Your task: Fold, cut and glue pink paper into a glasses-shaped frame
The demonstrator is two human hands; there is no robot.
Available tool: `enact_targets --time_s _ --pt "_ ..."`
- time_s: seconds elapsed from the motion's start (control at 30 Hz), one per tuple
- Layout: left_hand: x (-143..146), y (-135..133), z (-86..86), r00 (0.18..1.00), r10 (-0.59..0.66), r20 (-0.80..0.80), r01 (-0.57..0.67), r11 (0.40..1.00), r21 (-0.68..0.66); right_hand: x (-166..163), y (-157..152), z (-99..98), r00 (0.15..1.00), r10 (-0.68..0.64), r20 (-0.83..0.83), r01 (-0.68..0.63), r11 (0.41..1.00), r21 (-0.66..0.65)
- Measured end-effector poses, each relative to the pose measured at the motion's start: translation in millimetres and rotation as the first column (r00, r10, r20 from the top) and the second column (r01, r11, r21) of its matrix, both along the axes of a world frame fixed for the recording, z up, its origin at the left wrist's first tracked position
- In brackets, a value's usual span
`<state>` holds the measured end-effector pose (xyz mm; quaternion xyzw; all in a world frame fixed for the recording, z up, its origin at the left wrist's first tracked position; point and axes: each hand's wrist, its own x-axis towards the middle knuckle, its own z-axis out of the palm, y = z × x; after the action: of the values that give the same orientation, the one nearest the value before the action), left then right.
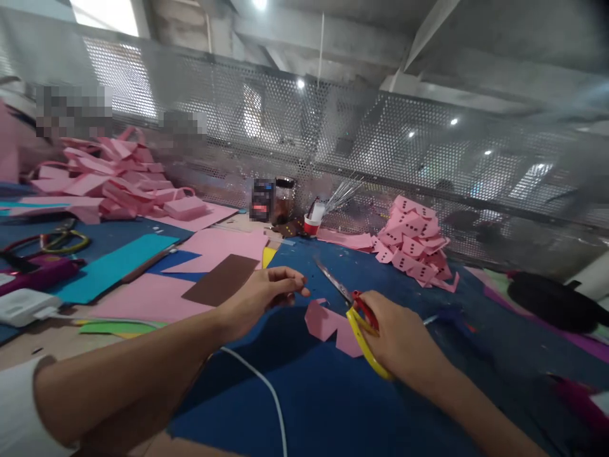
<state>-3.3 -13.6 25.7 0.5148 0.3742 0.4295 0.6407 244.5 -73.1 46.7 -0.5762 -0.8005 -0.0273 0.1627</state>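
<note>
My right hand (402, 339) grips a pair of scissors (354, 311) by its yellow and red handles, blades pointing up and to the left over the blue table covering (323, 400). A pink cut-out foam piece (328, 324) lies on the blue surface just left of the scissors. My left hand (264, 293) hovers left of that piece with fingers curled and pinched together; I cannot make out anything between them.
A heap of pink punched pieces (413, 244) sits at the back right. Large pink stacks (114, 178) lie back left, with teal (111, 266), brown (221, 279) and pink sheets. A red-and-white cup (313, 219), jars, a white cable (266, 387) and a mesh wall (333, 139) are nearby.
</note>
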Motion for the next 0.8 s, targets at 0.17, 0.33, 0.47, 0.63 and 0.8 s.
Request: enact_targets --time_s 0.17,0.33,0.47,0.63,0.8 --pt "-1 -9 2.0 1.000 0.011 0.027 -0.012 0.999 0.033 1 -14 -5.9 0.999 0.014 0.034 -0.015 1.000 0.028" --pt "-3 -11 0.3 1.000 0.018 0.021 -0.020 0.998 0.063 2 -17 -14.3 0.998 0.020 0.061 -0.022 0.999 0.040" --pt "-5 -10 -2.6 1.000 -0.010 0.015 0.009 0.998 0.068 0 -17 -14.5 0.999 0.012 0.042 -0.013 1.000 0.028" --pt "-6 -10 -5.6 0.999 -0.028 0.017 0.027 0.996 0.089 -6 -23 -7.6 1.000 -0.002 0.000 0.002 1.000 -0.005" --pt "-6 -10 -5.8 1.000 -0.026 0.008 0.025 0.996 0.081 -10 -31 -9.5 0.993 0.004 -0.114 -0.015 0.996 -0.090"
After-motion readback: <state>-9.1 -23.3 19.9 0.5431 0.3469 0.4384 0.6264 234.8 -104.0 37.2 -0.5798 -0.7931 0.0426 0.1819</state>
